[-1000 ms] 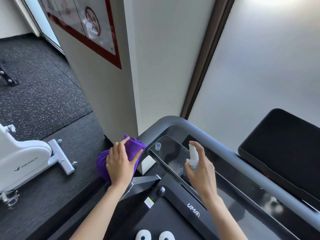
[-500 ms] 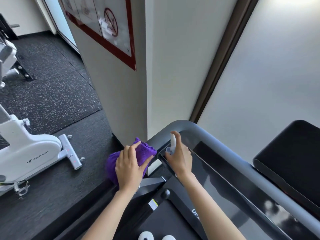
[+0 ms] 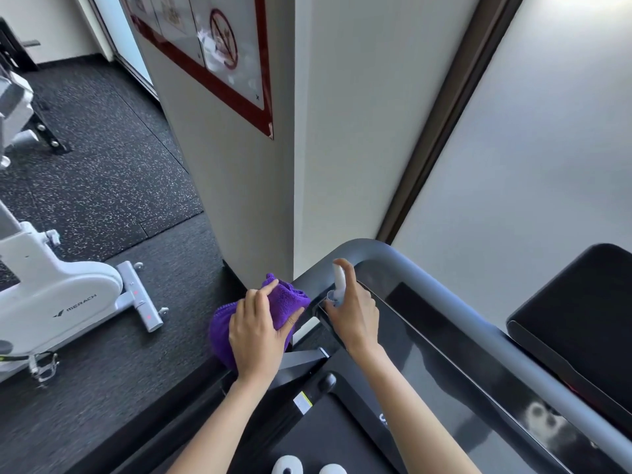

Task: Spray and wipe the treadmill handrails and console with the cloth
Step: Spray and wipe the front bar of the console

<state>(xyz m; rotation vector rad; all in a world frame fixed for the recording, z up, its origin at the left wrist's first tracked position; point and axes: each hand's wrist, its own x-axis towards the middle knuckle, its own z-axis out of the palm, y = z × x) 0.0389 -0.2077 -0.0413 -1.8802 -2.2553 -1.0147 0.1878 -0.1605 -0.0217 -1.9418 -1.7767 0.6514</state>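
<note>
A purple cloth (image 3: 285,299) lies bunched over the left end of the treadmill's grey handrail (image 3: 444,289). My left hand (image 3: 260,330) lies over the cloth, fingers curled round it and pressing it down. My right hand (image 3: 355,313) grips a small white spray bottle (image 3: 338,280), forefinger on its top, nozzle toward the rail's left corner. The glossy black console (image 3: 437,350) runs along under the rail, to the right of both hands.
A cream wall corner (image 3: 290,165) with a red-framed notice stands just beyond the rail. A white exercise bike (image 3: 61,299) stands on the dark speckled floor at left. A black padded block (image 3: 581,319) sits to the right. Two white shoe tips (image 3: 307,468) show on the treadmill belt.
My right hand has carried the spray bottle left along the console to the rail's left corner, close to the cloth. My left hand has stayed on the cloth.
</note>
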